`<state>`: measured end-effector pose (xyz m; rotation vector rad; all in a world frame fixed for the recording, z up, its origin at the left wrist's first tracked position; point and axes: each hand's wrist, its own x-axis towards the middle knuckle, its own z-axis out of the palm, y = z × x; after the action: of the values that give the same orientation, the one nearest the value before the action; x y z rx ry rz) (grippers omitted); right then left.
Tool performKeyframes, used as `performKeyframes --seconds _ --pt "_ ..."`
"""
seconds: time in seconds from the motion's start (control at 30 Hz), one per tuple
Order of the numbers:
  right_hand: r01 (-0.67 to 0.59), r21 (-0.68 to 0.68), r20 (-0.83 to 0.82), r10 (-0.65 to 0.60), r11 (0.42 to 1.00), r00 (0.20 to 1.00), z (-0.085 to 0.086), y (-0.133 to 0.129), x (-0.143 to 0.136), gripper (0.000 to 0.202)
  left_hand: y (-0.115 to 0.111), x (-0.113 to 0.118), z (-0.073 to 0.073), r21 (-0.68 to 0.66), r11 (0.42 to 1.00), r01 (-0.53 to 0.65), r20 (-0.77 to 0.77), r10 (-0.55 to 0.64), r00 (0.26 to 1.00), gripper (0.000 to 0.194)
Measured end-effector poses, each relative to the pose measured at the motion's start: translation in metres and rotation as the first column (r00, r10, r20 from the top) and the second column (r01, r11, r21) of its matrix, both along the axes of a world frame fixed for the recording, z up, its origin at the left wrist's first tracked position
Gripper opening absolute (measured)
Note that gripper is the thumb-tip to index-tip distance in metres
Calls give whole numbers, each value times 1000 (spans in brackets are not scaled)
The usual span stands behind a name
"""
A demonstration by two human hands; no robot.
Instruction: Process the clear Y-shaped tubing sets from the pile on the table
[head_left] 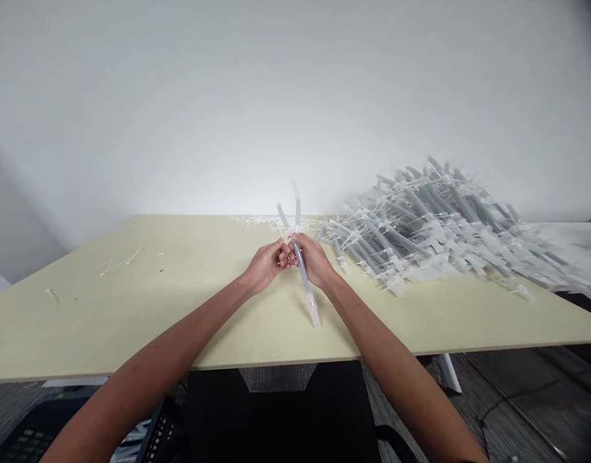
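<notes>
Grey tubing (303,273) | gripped in right hand (317,260) | left hand (265,266) curled just beside, hold unclear

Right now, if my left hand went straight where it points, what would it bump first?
Your left hand would probably meet your right hand first; the two look so close I can't tell whether they touch. The grey tube in your right hand seems very near too.

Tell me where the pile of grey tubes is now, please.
In the head view, the pile of grey tubes lies mostly on the right side of the pale table, near the wall and to the right of the right hand.
</notes>
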<state>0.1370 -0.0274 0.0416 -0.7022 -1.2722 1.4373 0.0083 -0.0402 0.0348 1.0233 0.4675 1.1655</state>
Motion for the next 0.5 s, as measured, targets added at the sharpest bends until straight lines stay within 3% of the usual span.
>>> performKeyframes --seconds 0.17,0.3,0.4,0.5 --pt "-5 -10 27 5 1000 1000 -1 -1 -1 35 3 1 -6 -10 999 -53 -10 53 999 33" --pt "50 22 38 -51 999 998 -5 3 0 35 6 4 -11 70 977 -203 -121 211 970 33" --pt "124 55 82 -128 991 988 -9 8 0 34 4 6 -12 218 910 -352 -246 400 883 33" --pt "145 58 80 -150 988 985 -11 9 -2 33 1 5 -12 384 821 -422 -341 551 762 36"
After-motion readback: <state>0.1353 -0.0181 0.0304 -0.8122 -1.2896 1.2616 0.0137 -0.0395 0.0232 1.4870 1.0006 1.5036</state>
